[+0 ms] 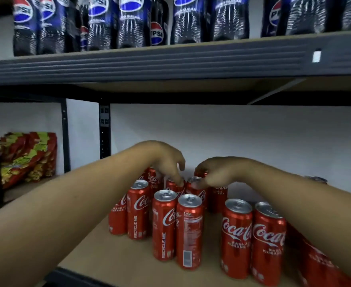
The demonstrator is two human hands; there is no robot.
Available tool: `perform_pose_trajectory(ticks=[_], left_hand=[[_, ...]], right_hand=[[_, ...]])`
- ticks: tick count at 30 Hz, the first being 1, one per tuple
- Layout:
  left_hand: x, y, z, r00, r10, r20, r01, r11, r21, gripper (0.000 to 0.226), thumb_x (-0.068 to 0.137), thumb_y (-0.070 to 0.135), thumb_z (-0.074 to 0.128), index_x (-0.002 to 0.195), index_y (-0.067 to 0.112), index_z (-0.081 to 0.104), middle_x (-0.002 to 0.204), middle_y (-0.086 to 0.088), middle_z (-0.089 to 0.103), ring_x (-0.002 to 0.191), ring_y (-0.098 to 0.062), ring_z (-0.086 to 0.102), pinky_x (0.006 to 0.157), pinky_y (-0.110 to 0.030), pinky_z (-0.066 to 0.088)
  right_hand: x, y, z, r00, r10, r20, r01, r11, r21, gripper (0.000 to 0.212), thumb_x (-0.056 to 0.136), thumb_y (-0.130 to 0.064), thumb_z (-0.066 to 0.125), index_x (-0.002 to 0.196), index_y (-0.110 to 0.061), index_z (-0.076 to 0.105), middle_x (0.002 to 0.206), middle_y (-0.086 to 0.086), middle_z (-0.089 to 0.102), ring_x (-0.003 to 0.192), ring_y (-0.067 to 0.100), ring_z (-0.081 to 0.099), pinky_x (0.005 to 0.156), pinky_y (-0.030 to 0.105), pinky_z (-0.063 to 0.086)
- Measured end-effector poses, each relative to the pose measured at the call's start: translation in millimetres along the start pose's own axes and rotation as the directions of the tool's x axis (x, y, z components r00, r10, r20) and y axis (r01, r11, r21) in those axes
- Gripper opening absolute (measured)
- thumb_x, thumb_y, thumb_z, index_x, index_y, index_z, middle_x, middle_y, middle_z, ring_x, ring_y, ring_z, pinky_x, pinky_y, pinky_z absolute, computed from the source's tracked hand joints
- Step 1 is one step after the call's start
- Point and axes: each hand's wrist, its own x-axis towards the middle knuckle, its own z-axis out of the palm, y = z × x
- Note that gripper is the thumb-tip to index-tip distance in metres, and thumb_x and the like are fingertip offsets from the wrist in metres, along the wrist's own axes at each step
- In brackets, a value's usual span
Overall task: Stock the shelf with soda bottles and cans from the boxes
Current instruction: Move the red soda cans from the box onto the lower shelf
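Several red Coca-Cola cans stand upright on the brown lower shelf. Both my arms reach over them toward the back rows. My left hand hangs over the rear cans, its fingertips curled down onto the top of a can. My right hand pinches the rim of a rear can from above. Two more cans stand at the front right, partly under my right forearm. Dark Pepsi bottles fill the upper shelf.
A dark metal shelf beam runs across above my hands. Red and yellow snack bags lie in the bay to the left, past a black upright post. A white wall backs the shelf.
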Motion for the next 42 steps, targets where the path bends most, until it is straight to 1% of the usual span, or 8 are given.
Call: perform_pose_trajectory(ticks=[5,10,13,19,24,29,35,42], left_hand=[[18,0,13,0.992,0.112,0.064,-0.108,0.992,-0.058,0.051,0.086,0.03,0.075,0.134,0.027,0.058,0.122,0.002,0.065,0.079,-0.014,0.076,0.081,-0.037,0.063],[18,14,8,0.98,0.177,-0.089,-0.18,0.984,-0.019,0.045,0.084,0.041,0.076,0.126,0.031,0.066,0.116,0.009,0.069,0.089,-0.007,0.069,0.088,-0.036,0.057],[29,33,4,0.97,0.209,-0.122,-0.214,0.976,-0.031,0.045,0.083,0.05,0.077,0.12,0.027,0.069,0.105,0.012,0.072,0.092,-0.009,0.067,0.075,-0.029,0.055],[59,80,5,0.96,0.25,-0.125,-0.265,0.956,-0.123,0.033,0.083,0.055,0.075,0.1,0.027,0.072,0.088,0.011,0.074,0.076,-0.013,0.075,0.065,-0.026,0.053],[71,98,0,0.95,0.291,-0.116,-0.305,0.943,-0.131,0.04,0.083,0.055,0.074,0.112,0.027,0.072,0.1,0.011,0.072,0.079,-0.012,0.076,0.073,-0.032,0.062],[72,99,-1,0.946,0.314,-0.082,-0.323,0.934,-0.152,0.048,0.089,0.048,0.073,0.132,0.029,0.064,0.125,0.013,0.068,0.103,-0.011,0.07,0.091,-0.036,0.059],[72,100,0,0.94,0.331,-0.088,-0.342,0.922,-0.184,0.044,0.094,0.036,0.07,0.137,0.033,0.061,0.131,0.014,0.066,0.116,-0.011,0.063,0.101,-0.041,0.054],[68,100,4,0.939,0.33,-0.102,-0.343,0.922,-0.179,0.05,0.097,0.039,0.066,0.144,0.035,0.054,0.141,0.013,0.06,0.124,-0.014,0.059,0.105,-0.045,0.05]], right_hand=[[23,6,13,0.994,-0.054,0.097,0.043,0.993,0.111,0.054,0.09,-0.033,0.073,0.14,-0.028,0.053,0.128,-0.006,0.065,0.104,0.013,0.069,0.089,0.032,0.054],[16,20,3,0.997,0.009,0.076,-0.021,0.987,0.16,0.034,0.09,-0.03,0.076,0.119,-0.015,0.067,0.093,-0.01,0.072,0.075,0.008,0.075,0.059,0.018,0.051],[3,36,2,0.996,0.059,0.06,-0.066,0.992,0.11,0.033,0.089,-0.033,0.076,0.114,-0.012,0.07,0.086,-0.01,0.073,0.074,0.008,0.074,0.051,0.015,0.045],[-19,84,3,0.988,0.156,-0.008,-0.156,0.986,-0.062,0.046,0.081,-0.056,0.076,0.102,-0.016,0.074,0.095,-0.002,0.075,0.089,0.015,0.069,0.079,0.033,0.057],[-26,105,5,0.985,0.167,-0.035,-0.17,0.98,-0.103,0.057,0.082,-0.065,0.072,0.091,-0.008,0.072,0.088,0.005,0.073,0.076,0.017,0.065,0.061,0.028,0.046],[-30,113,6,0.995,0.095,-0.029,-0.097,0.992,-0.086,0.063,0.083,-0.054,0.076,0.133,-0.019,0.06,0.127,-0.001,0.066,0.108,0.018,0.064,0.091,0.035,0.055],[-25,125,9,0.995,0.08,-0.067,-0.085,0.994,-0.063,0.046,0.083,-0.049,0.077,0.117,-0.019,0.07,0.108,-0.002,0.073,0.094,0.014,0.069,0.086,0.036,0.059],[-36,126,7,0.994,0.094,-0.063,-0.096,0.995,-0.032,0.067,0.084,-0.055,0.074,0.139,-0.022,0.057,0.131,-0.002,0.065,0.108,0.015,0.066,0.096,0.035,0.053]])
